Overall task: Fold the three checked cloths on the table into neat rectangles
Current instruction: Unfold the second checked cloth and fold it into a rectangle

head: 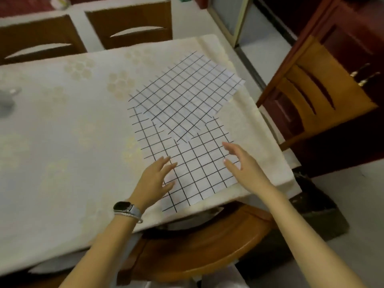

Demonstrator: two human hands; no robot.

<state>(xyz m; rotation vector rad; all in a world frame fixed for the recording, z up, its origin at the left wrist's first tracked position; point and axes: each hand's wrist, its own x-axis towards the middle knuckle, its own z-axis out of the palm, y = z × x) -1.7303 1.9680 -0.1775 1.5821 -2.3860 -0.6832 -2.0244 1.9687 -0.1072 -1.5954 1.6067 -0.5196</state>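
Nearest: left hand [154,179] with dark wristwatch [123,206] and right hand [242,163], both over the near white cloth with black check lines [199,169]. Grip of each wide, fingers loose, holding nothing. Cloth flat and unfolded on cream patterned table [62,142], near its right corner, overlapping a tilted checked cloth [187,90] behind. Brown wooden chair [197,246] below the table edge.

cream flower-patterned tablecloth [62,142] spread across the middle, wooden chair [37,38] parked upper left, second chair [128,23] just beside it, third chair [311,96] at right, fourth chair [197,242] bottom centre, dark red cabinet [353,28] upper right, pale floor [342,194] lower right
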